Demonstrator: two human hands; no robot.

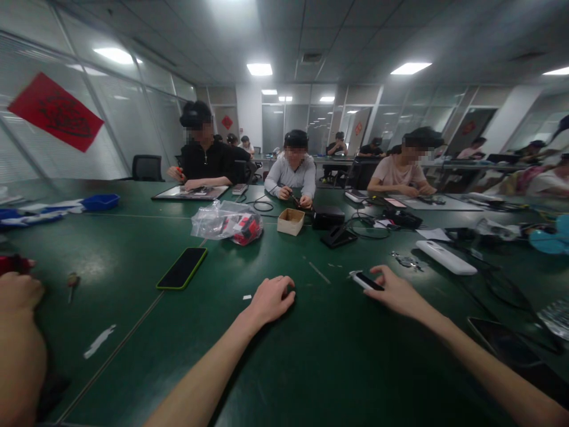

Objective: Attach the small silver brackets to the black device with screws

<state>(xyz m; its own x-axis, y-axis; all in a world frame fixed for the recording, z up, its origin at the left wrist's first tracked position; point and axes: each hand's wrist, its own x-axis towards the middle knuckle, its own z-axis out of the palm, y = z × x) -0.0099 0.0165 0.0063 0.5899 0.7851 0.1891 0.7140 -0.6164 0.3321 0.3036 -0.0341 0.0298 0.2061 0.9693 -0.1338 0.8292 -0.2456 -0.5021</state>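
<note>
My left hand point(272, 298) rests on the green table point(311, 356), its fingers loosely curved and the thumb apart, with nothing visible in it. A small white scrap point(247, 297) lies just left of its wrist. Further right, my right hand point(397, 292) holds a small black and white device point(370, 281) between thumb and fingers, low over the table. The device's silvery end points to the left. Beyond that hand lie several small metal parts point(406, 261) and a long white case point(446, 257).
A phone with a green edge point(183, 268), a plastic bag with red items point(235, 225), an open small box point(290, 222) and a black stand point(338, 236) lie ahead. Cables and a dark tablet point(504, 341) are at right. Another person's arm point(20, 332) is at far left; people sit opposite.
</note>
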